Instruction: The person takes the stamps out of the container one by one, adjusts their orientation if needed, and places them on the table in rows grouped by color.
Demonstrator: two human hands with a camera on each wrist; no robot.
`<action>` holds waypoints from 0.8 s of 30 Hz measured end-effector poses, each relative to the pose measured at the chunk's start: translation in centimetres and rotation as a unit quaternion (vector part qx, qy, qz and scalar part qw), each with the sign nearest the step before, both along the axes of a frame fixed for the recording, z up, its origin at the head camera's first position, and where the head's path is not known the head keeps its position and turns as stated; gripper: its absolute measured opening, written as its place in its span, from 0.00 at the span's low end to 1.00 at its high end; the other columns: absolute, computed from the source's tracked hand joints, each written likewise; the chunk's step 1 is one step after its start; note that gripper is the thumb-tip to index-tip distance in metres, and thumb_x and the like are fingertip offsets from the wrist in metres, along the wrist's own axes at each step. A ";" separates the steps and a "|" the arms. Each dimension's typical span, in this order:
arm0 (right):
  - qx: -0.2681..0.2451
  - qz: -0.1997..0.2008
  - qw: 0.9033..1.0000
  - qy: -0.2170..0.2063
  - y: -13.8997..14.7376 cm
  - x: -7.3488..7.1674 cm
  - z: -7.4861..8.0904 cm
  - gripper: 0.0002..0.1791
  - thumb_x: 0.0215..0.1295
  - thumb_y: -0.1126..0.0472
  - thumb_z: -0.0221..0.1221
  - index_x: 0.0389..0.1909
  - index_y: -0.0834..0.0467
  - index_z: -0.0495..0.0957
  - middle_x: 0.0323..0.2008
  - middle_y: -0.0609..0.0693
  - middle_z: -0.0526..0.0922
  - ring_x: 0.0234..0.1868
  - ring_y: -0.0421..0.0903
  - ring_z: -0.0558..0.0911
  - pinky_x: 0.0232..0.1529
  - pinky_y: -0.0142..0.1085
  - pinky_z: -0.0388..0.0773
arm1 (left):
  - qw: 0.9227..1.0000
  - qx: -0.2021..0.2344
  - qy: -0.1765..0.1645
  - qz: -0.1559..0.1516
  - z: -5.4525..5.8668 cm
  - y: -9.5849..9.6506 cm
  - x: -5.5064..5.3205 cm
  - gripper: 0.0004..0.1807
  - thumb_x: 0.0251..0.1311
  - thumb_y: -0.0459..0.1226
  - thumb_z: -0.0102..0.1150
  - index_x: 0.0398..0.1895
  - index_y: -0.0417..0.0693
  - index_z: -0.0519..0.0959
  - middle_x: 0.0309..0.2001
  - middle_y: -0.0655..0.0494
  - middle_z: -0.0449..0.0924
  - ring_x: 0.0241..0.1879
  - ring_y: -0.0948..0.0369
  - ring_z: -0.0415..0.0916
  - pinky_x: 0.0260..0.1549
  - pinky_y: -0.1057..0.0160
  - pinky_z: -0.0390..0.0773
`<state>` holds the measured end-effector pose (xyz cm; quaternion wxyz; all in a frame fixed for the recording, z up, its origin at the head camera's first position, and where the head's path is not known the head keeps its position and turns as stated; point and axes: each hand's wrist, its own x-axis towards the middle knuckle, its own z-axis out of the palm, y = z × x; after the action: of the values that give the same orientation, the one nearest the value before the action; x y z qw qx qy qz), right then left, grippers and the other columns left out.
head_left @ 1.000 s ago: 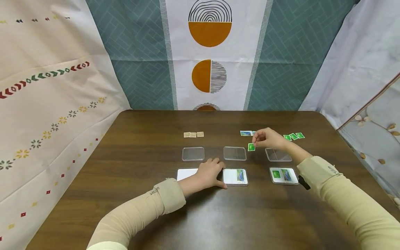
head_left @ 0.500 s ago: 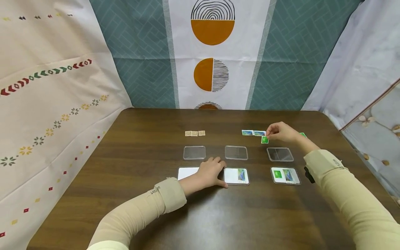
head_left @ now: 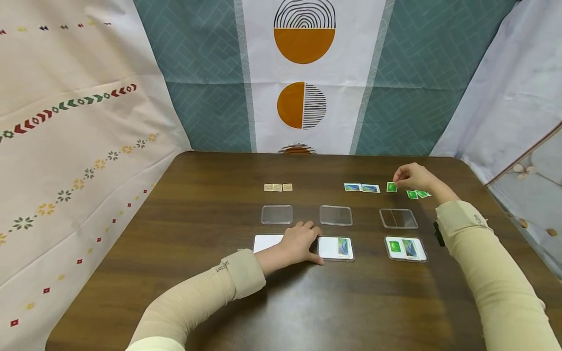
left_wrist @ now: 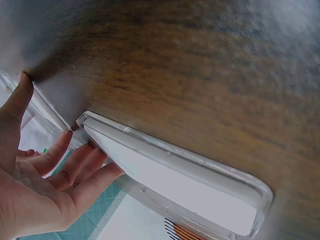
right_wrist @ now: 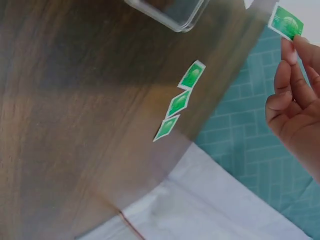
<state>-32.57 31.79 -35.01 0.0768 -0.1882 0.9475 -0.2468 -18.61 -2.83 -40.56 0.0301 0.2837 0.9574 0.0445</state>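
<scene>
My right hand [head_left: 411, 176] pinches a green postage stamp [head_left: 391, 186] by its edge above the back right of the table. In the right wrist view the raised stamp [right_wrist: 286, 22] sits between thumb and fingertips, apart from several flat green stamps [right_wrist: 178, 103]. My left hand [head_left: 302, 242] rests beside the middle front clear plastic case [head_left: 328, 247], its thumb and index finger at the two left corners. A blue stamp [head_left: 343, 246] lies on that case's white card. In the left wrist view, the other left-hand fingers [left_wrist: 97, 180] lie along a neighbouring white-carded case [left_wrist: 170, 175].
Three clear lids [head_left: 335, 215] lie in a row behind the front cases. The right front case [head_left: 406, 249] bears a green and a blue stamp. Two blue stamps [head_left: 362, 187] and three tan stamps [head_left: 278, 187] lie farther back. Patterned cloths [head_left: 210, 97] hang behind the table.
My right hand has moved right and back with the green stamp, past the blue stamps to near the other green ones. My left hand stays at the middle case. The view has shifted slightly.
</scene>
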 end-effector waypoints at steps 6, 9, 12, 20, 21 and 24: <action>0.001 0.000 1.000 0.004 1.0 -0.1 -0.4 0.06 0.59 0.68 0.60 0.31 0.69 0.76 0.27 0.56 0.83 0.26 0.34 0.75 0.31 0.30 0.71 | 1.000 -0.004 -0.005 -0.003 -0.2 0.4 0.0 0.39 0.35 0.63 0.69 0.52 0.54 0.76 0.45 0.58 0.75 0.43 0.57 0.74 0.31 0.59 0.78; 0.003 0.001 1.000 0.004 1.5 -0.4 -0.8 0.06 0.59 0.69 0.60 0.31 0.69 0.76 0.27 0.55 0.82 0.25 0.34 0.74 0.30 0.30 0.71 | 1.000 0.000 -0.004 -0.003 -0.3 0.3 -0.1 0.39 0.35 0.63 0.69 0.51 0.54 0.76 0.44 0.58 0.75 0.43 0.57 0.74 0.31 0.59 0.78; 0.016 0.001 1.000 0.007 1.9 -0.7 -1.3 0.05 0.58 0.69 0.60 0.30 0.69 0.76 0.25 0.55 0.82 0.25 0.34 0.73 0.29 0.32 0.70 | 1.000 0.004 -0.002 -0.002 -0.2 0.1 -0.1 0.39 0.35 0.63 0.70 0.51 0.54 0.76 0.44 0.57 0.75 0.44 0.56 0.74 0.31 0.59 0.78; 0.036 -0.017 0.998 0.039 2.5 -1.1 -3.2 0.04 0.54 0.70 0.62 0.25 0.67 0.77 0.23 0.55 0.82 0.24 0.36 0.73 0.31 0.35 0.69 | 1.000 0.001 -0.003 0.005 -0.3 -0.3 0.0 0.39 0.35 0.63 0.70 0.51 0.54 0.76 0.44 0.57 0.75 0.45 0.56 0.73 0.31 0.58 0.78; 0.038 -0.022 0.998 0.038 2.5 -1.0 -3.4 0.04 0.54 0.70 0.62 0.25 0.67 0.77 0.22 0.55 0.82 0.24 0.38 0.73 0.30 0.36 0.69 | 1.000 0.001 -0.006 0.005 -0.3 -0.3 0.0 0.39 0.35 0.63 0.69 0.51 0.54 0.76 0.44 0.57 0.75 0.45 0.56 0.73 0.31 0.58 0.78; 0.048 -0.041 0.997 0.033 2.5 -0.9 -3.9 0.04 0.54 0.69 0.61 0.25 0.67 0.76 0.22 0.54 0.81 0.25 0.41 0.73 0.31 0.36 0.68 | 1.000 0.001 -0.008 0.002 -0.4 -0.3 0.1 0.39 0.35 0.63 0.69 0.51 0.54 0.76 0.44 0.57 0.75 0.44 0.57 0.73 0.30 0.59 0.77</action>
<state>-33.45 34.32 -38.90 0.0440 -0.1538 0.9672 -0.1972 -18.47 -3.14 -40.92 0.0377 0.2815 0.9576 0.0476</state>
